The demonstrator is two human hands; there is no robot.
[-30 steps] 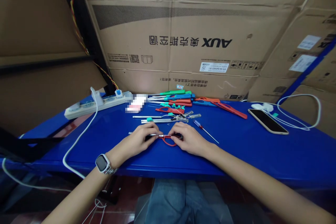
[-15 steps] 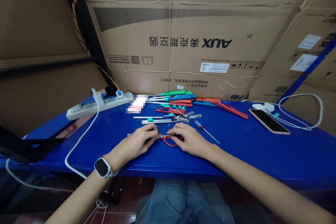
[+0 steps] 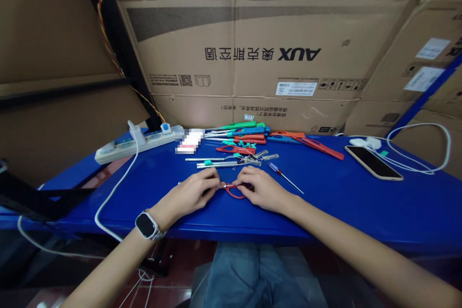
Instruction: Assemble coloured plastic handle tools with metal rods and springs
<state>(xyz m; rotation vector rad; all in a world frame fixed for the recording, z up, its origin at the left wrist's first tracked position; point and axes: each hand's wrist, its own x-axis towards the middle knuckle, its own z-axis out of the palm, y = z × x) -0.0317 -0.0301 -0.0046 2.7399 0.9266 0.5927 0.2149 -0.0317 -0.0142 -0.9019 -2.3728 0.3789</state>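
On the blue table before me, my left hand [image 3: 202, 189] and my right hand [image 3: 260, 189] meet over a red plastic lighter handle [image 3: 234, 197] with an open loop. My right fingers are closed around its right part and cover that end. At its left end my left thumb and fingertips pinch a metal piece, probably the lighter's tube, mostly hidden by the hand. Just beyond my hands lie metal lighter tubes [image 3: 212, 165] with clear parts and thin wires. A small screwdriver [image 3: 285, 176] lies to the right of my right hand.
Assembled-looking green, blue and red lighters [image 3: 249, 131] are heaped at the back, beside loose orange and red handle shells [image 3: 321, 148]. A phone [image 3: 374, 162] and white cable [image 3: 447, 142] lie right. A power strip [image 3: 119, 150] stands left; cardboard [image 3: 260, 24] walls the back.
Both hands stay on the red handle, and the fingers have shifted only slightly, drawing a little closer together. The whole view has moved slightly with the head.
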